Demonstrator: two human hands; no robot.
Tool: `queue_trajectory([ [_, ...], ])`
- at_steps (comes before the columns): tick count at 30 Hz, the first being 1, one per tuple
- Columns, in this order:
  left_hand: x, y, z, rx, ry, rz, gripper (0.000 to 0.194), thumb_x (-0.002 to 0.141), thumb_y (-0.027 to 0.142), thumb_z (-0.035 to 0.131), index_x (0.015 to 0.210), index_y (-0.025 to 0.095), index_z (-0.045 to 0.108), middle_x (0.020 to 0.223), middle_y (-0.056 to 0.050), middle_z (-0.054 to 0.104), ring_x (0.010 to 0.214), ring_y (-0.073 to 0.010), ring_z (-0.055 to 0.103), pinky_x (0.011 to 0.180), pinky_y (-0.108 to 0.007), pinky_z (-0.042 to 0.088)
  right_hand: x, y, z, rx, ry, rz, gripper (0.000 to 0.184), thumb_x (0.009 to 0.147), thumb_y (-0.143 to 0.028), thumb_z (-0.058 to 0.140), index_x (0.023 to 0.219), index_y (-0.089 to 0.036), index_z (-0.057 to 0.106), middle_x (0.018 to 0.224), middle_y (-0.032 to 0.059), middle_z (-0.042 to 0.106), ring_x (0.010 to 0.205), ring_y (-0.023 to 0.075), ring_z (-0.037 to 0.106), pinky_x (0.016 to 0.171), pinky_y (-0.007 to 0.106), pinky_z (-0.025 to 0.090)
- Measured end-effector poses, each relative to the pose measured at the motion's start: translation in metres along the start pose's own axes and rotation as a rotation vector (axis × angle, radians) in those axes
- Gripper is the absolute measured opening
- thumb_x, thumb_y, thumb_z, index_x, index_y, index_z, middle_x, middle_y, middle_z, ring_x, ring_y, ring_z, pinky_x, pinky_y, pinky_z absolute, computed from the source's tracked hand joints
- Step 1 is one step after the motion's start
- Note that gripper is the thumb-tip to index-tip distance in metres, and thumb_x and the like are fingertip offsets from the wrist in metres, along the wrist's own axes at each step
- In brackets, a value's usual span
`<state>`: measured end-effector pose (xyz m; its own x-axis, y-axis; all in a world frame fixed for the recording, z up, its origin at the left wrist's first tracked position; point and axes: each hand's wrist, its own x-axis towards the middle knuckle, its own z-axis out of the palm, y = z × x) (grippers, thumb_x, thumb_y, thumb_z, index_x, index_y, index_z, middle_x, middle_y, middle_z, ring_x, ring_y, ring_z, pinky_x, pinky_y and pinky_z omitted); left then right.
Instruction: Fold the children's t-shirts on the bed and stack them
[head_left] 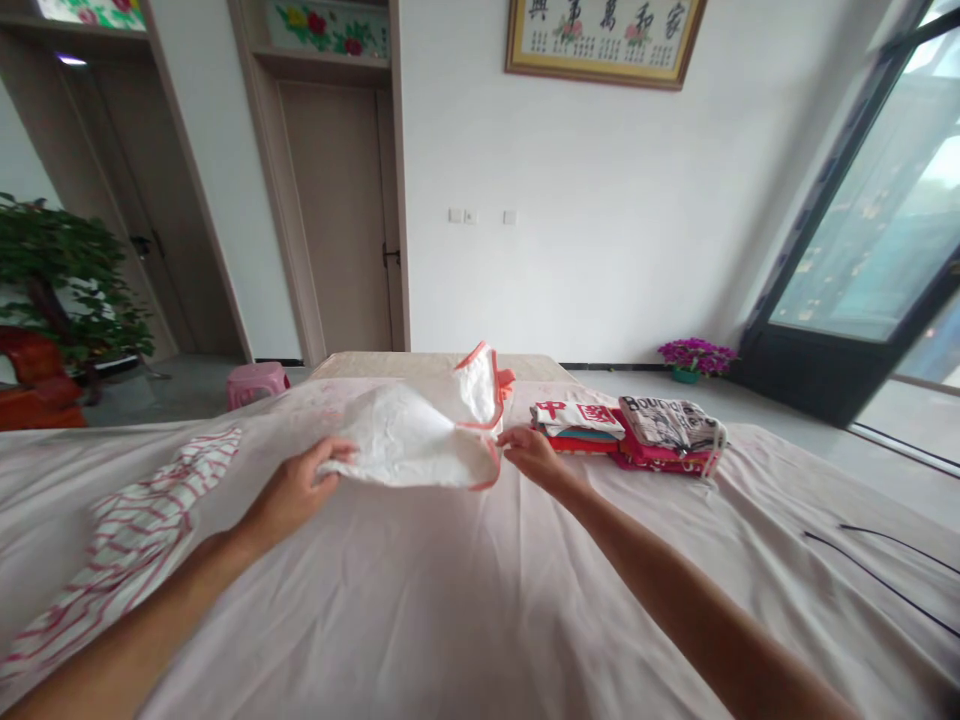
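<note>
A white garment with orange-pink trim lies partly lifted on a table covered with a pale pink cloth. My left hand grips its left edge, fingers closed on the fabric. My right hand pinches the trimmed right edge, and a flap of the garment stands up behind it. Both arms reach forward over the cloth.
A red-and-white striped garment lies at the left. Two stacks of folded clothes sit right of my right hand. A black cable runs across the right side. A pink stool, a plant and doors stand beyond.
</note>
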<state>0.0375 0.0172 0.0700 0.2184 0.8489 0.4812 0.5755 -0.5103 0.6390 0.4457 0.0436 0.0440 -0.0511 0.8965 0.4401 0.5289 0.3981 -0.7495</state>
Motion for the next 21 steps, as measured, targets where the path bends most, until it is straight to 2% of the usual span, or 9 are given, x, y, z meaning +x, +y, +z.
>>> queue_trajectory([
  [2,-0.032,-0.025,0.024,0.066,-0.211,-0.064,0.043,0.069,0.012,0.049,0.105,0.025,0.066,0.103,-0.001,0.074,0.103,-0.0204,0.067,0.094,-0.031,0.049,-0.027,0.024,0.010,-0.057,-0.030,0.063,0.037,0.059,-0.006,0.050,0.087,-0.017,0.071,0.089,0.0049,0.073,0.086,0.0208,0.066,0.081,0.034,0.052],
  [5,-0.059,-0.047,0.040,0.157,-0.280,-0.025,0.039,0.070,0.009,0.047,0.098,0.026,0.068,0.104,-0.002,0.073,0.106,-0.0194,0.066,0.095,-0.032,0.049,-0.053,0.035,0.021,-0.144,-0.105,0.031,0.055,0.057,-0.002,0.047,0.104,-0.019,0.070,0.107,0.0066,0.071,0.100,0.0223,0.065,0.088,0.035,0.051],
  [9,-0.060,-0.051,0.034,0.243,-0.282,0.028,0.029,0.077,0.015,0.049,0.095,0.027,0.069,0.101,-0.002,0.071,0.102,-0.0204,0.065,0.093,-0.033,0.049,-0.061,0.014,0.027,-0.337,-0.276,-0.152,0.070,0.061,-0.002,0.053,0.128,-0.023,0.062,0.126,0.0082,0.064,0.118,0.0241,0.057,0.102,0.038,0.044],
  [12,-0.055,-0.052,0.029,0.252,-0.315,0.029,0.027,0.077,0.015,0.048,0.091,0.026,0.068,0.099,-0.003,0.070,0.101,-0.0212,0.063,0.093,-0.034,0.047,-0.058,-0.006,0.035,-0.437,-0.310,-0.177,0.067,0.072,-0.014,0.063,0.137,-0.025,0.055,0.127,0.0091,0.063,0.116,0.0256,0.056,0.098,0.038,0.045],
  [14,-0.053,-0.051,0.028,0.264,-0.328,0.040,0.025,0.077,0.015,0.047,0.090,0.026,0.066,0.098,-0.004,0.070,0.101,-0.0214,0.062,0.092,-0.034,0.046,-0.055,-0.015,0.043,-0.484,-0.316,-0.159,0.056,0.075,-0.023,0.066,0.131,-0.025,0.060,0.117,0.0085,0.067,0.110,0.0257,0.059,0.093,0.036,0.046],
  [17,-0.054,-0.045,0.023,0.289,-0.351,0.076,0.023,0.080,0.016,0.045,0.089,0.025,0.063,0.095,-0.003,0.068,0.098,-0.0207,0.062,0.089,-0.032,0.045,-0.052,-0.023,0.049,-0.484,-0.299,-0.112,0.024,0.078,-0.020,0.060,0.099,-0.024,0.071,0.099,0.0053,0.070,0.097,0.0213,0.061,0.083,0.030,0.045],
  [19,-0.058,-0.036,0.016,0.300,-0.382,0.096,0.021,0.081,0.015,0.044,0.088,0.025,0.061,0.092,-0.002,0.066,0.093,-0.0196,0.063,0.085,-0.029,0.045,-0.052,-0.025,0.042,-0.355,-0.216,-0.010,0.015,0.078,-0.018,0.053,0.081,-0.021,0.068,0.086,0.0032,0.068,0.083,0.0176,0.061,0.075,0.026,0.045],
  [21,-0.067,-0.023,0.008,0.308,-0.432,0.113,0.020,0.080,0.015,0.044,0.086,0.025,0.060,0.089,-0.001,0.065,0.088,-0.0186,0.063,0.081,-0.027,0.044,-0.056,-0.027,0.024,-0.090,-0.114,0.127,0.012,0.074,-0.021,0.050,0.074,-0.019,0.062,0.073,0.0015,0.064,0.069,0.0158,0.058,0.066,0.025,0.044],
])
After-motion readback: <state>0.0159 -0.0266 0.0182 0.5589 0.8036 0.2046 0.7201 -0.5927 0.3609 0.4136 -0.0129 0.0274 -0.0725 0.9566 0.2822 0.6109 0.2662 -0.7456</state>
